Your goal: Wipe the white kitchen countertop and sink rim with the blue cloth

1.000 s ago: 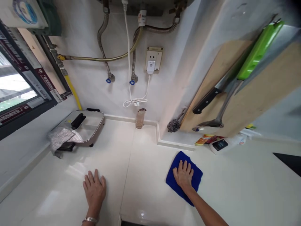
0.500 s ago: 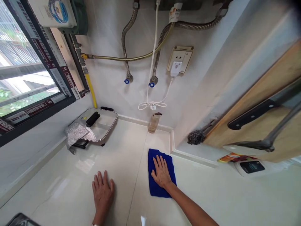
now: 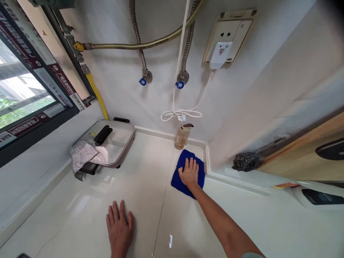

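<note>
Under my right hand (image 3: 190, 173) lies a dark blue cloth (image 3: 180, 182), pressed flat on the glossy white counter (image 3: 145, 186). The fingers of that hand are spread and point to the back corner. Just behind the cloth a brownish clear bottle (image 3: 182, 137) with a dark cap stands by the back wall. My left hand (image 3: 119, 226) rests palm down on the bare counter to the left, its fingers stretched out and nothing in them.
An electric pan (image 3: 129, 138) with a glass lid stands at back left, a grey cloth (image 3: 84, 154) draped over its corner. A plugged-in white cord (image 3: 185, 114) hangs on the wall. At right are a steel scourer (image 3: 245, 162), a wooden board (image 3: 301, 157) and a white bottle (image 3: 298, 195).
My right hand has slid the blue cloth farther back, into the corner near the bottle, and the cloth has turned a little. My left hand has stayed put. The view has moved closer to the wall.
</note>
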Motion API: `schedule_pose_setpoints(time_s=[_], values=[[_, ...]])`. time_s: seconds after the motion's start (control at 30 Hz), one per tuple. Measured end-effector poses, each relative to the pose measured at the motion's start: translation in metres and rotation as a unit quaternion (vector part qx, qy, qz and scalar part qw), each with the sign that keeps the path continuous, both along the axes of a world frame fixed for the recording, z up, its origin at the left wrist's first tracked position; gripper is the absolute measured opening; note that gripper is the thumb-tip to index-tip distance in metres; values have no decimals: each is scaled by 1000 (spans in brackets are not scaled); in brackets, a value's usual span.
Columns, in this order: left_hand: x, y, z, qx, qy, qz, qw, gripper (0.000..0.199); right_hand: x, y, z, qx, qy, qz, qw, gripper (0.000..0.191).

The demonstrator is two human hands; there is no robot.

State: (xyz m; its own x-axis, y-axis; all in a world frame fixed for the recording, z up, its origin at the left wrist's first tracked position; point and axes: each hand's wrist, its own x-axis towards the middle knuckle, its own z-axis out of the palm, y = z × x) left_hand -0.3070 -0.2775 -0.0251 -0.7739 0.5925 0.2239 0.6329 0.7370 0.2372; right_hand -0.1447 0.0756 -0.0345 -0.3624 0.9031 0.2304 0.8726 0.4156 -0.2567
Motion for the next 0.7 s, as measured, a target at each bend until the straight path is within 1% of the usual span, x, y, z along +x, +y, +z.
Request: schedule_pose_setpoints(time_s=[0.07, 0.23, 0.4, 0.5, 0.57, 0.63, 0.7], values=[[0, -1, -1, -4, -4, 2, 1000, 59, -6, 15, -2, 3, -1, -9, 1000, 73], [-1, -1, -1, -10, -3, 1, 1000, 59, -14, 53, -6, 7, -39, -5, 999, 71], [-2, -2, 0, -23, -12, 0, 1000, 59, -20, 79, -9, -1, -39, -20, 999, 72], [-1, -3, 0, -26, -12, -2, 1000, 59, -21, 84, -7, -3, -33, -16, 999, 71], [-1, -3, 0, -22, -11, 1, 1000, 59, -20, 81, -4, 0, -27, -9, 1000, 71], [-1, -4, 0, -15, -15, 5, 1000, 59, -18, 74, -1, 6, -21, -4, 1000, 70], [0, -5, 0, -10, -23, 5, 1000, 59, -14, 61, 0, 11, -15, -3, 1000, 70]])
